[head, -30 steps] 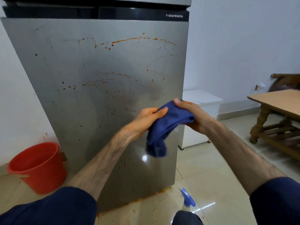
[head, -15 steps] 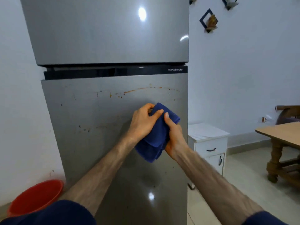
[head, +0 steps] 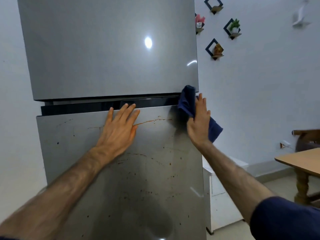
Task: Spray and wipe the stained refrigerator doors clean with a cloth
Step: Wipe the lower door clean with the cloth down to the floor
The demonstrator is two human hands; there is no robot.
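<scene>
From the head view, the fridge fills the frame, and its two doors tell different stories. The upper door [head: 110, 49] looks clean — smooth grey with only a lamp glare on it, no marks that can be made out. The lower door [head: 121, 170] is another matter: an orange streak [head: 152, 120] runs across its top edge, and reddish-brown specks and faint arcs scatter down the panel. The left hand [head: 119, 129] lies flat on the lower door near its top, fingers spread and straight, tips reaching the dark gap between the doors; it holds nothing and seems to be bracing. The right hand [head: 199, 123] is at the door's upper right corner, fingers extended and close together, pressing the blue cloth [head: 187, 103] against the corner, thumb apparently tucked round the cloth's edge; part of the cloth hangs loose behind the palm. No spray bottle shows here. As a judgement, the wiping of the lower door is only just beginning at that corner — the streak and nearly all the specks remain, so most of this door is left to do.
</scene>
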